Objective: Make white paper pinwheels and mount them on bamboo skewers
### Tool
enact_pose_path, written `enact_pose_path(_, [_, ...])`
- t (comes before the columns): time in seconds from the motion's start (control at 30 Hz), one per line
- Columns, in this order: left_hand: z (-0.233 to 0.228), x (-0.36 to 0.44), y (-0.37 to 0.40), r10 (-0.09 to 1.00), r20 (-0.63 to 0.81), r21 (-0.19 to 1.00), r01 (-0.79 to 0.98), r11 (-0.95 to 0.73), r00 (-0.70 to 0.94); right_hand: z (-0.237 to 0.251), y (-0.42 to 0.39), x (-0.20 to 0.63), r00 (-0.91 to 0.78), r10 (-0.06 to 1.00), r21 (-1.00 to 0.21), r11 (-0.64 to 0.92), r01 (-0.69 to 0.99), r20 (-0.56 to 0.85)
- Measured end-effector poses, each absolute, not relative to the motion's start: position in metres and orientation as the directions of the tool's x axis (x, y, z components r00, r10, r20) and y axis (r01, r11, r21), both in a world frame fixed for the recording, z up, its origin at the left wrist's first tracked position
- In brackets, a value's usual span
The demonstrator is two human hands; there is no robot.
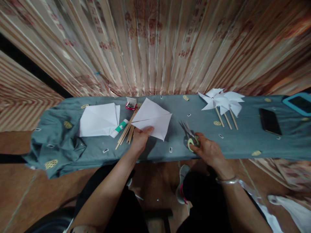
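White creased paper square pinned flat under left hand fingers; right hand closed around green-handled scissors on grey cloth-covered worktop. Risk: blades snagging cloth, paper slipping.

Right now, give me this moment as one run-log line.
left hand: pressing on folded white paper | right hand: on scissors, blades closed | wooden sticks, glue stick beside paper | finished pinwheels far right
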State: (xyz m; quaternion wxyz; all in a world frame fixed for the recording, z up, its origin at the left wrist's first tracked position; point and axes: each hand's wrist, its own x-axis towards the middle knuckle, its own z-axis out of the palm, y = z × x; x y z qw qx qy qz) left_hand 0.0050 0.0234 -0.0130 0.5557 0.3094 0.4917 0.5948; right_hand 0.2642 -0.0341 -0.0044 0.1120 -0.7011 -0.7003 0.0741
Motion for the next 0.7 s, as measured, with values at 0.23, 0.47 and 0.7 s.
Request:
enact_pose_path(0.23, [-0.031, 0.027, 0.009, 0.955, -0.287, 0.918, -0.308, 0.252, -0.074, -0.003, -0.011, 0.274, 0.060, 0.991, 0.041, -0.065, 0.997, 0.119])
enact_pose_path(0.47, [-0.026, 0.022, -0.003, 0.941, -0.323, 0.922, -0.192, 0.336, 0.099, -0.008, -0.003, 0.276, -0.010, 0.983, -0.014, 0.013, 1.000, 0.185])
enact_pose_path(0.7, [-0.027, 0.006, -0.013, 0.947, -0.293, 0.940, -0.141, 0.311, 0.134, -0.009, -0.002, 0.257, -0.103, 0.971, -0.165, 0.141, 0.976, 0.217])
